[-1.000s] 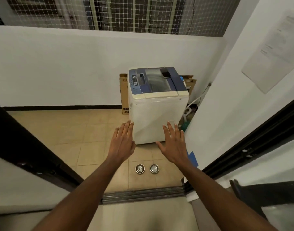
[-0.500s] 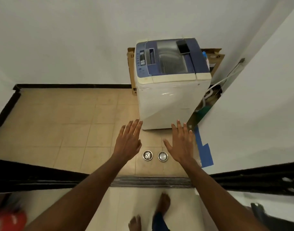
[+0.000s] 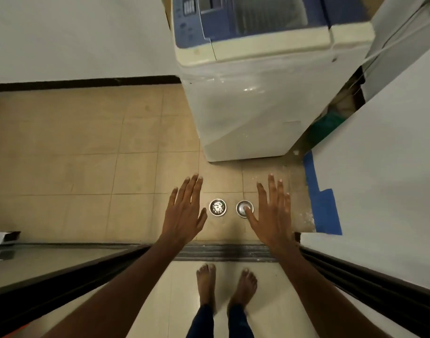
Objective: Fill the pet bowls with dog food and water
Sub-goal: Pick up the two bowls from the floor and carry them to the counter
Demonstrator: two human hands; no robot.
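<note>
Moved since earlier frame: view tipped down and closer; washing machine [image 3: 257, 93] now cropped at the top, bare feet [image 3: 227, 285] inside the door track [image 3: 223, 252], both hands lower and framing the bowls.
Left hand [image 3: 184, 213]: flat, fingers [image 3: 193, 189] straight and close together, holding nothing, raised in the air just left of the bowls as seen from above.
Right hand [image 3: 273, 215]: flat too, fingers spread a little, holding nothing; thumb overlaps the right bowl's rim in view, contact unlikely given the height.
Left bowl [image 3: 217, 207]: small steel dish on the tiled floor [image 3: 87, 167], pale specks inside, probably some kibble.
Right bowl [image 3: 244, 209]: steel dish just beside the first, not touching; shiny inside, water or bare metal, cannot tell.
Food and water supply: not in view.
Step in hand: approaching the bowls, judged as the very start.
Doing it well: step over the track, crouch before reaching, grip each bowl by the rim, lift level so nothing spills.
Risk: tight spot between machine and wall; easy to kick a bowl while stepping in.
</note>
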